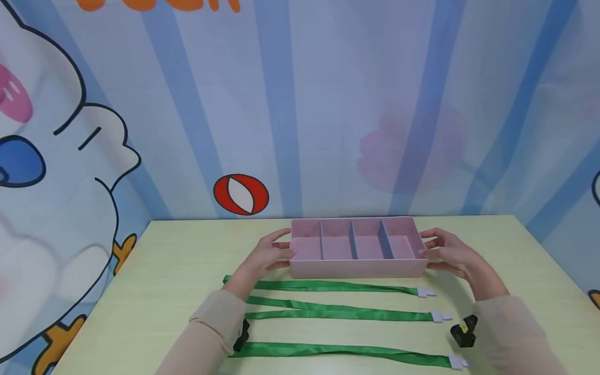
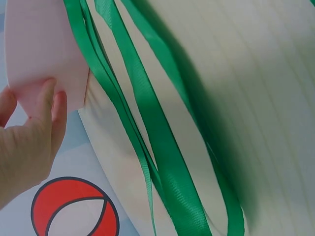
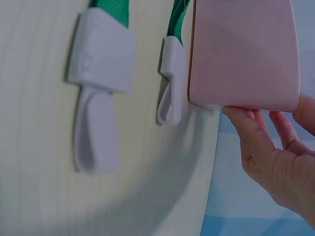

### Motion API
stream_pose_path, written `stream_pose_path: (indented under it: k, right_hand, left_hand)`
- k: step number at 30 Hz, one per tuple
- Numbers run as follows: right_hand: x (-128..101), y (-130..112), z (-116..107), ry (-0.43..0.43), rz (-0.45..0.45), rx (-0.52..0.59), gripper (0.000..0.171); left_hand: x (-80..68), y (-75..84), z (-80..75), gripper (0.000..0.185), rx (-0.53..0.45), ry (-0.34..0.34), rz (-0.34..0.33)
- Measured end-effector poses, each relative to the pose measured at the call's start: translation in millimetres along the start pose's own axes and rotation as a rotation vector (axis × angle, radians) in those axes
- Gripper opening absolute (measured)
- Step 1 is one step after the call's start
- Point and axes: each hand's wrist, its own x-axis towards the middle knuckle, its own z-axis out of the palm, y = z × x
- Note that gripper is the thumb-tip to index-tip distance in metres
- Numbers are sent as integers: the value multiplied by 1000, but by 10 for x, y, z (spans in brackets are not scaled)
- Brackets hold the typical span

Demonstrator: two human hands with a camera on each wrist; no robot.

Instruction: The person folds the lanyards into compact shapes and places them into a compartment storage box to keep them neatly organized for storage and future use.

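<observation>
A pink box (image 1: 358, 269) with blue-grey dividers and several compartments sits at the back of the table, held at both ends. My left hand (image 1: 268, 253) grips its left end; in the left wrist view the fingertips (image 2: 49, 86) meet the pink end wall. At the right end my right hand (image 1: 452, 254) grips the box, its fingers (image 3: 246, 125) against the end wall and the thumb by one edge in the right wrist view. Nearer me lie three green lanyards (image 1: 337, 286), side by side, with white plastic clips (image 1: 440, 316) on their right ends.
The pale wooden table (image 1: 365, 329) runs back to a blue striped backdrop (image 1: 323, 104) with cartoon prints. Black wrist devices (image 1: 464, 332) sit at the sleeves. My left forearm (image 1: 213, 328) covers the lanyards' left ends.
</observation>
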Motion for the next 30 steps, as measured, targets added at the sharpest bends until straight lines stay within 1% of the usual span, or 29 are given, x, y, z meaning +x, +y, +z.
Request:
stream_pose_path:
  k: [12,18,23,30]
  right_hand:
    - [19,-47,122,-3,-16,28,55]
    - [54,-81,207,5,-12,32,54]
    - [94,-111,284,4,-6,39,54]
    - [145,-164,383,-6,-2,43,54]
  left_hand:
    - [-55,13,-113,64,-1,2,-14]
    - [-50,-22,-216,64,-12,2,-10]
    - [-59,-33,-310,62,-6,16,-30]
    - [-74,-32,-430,63,-4,19,-47]
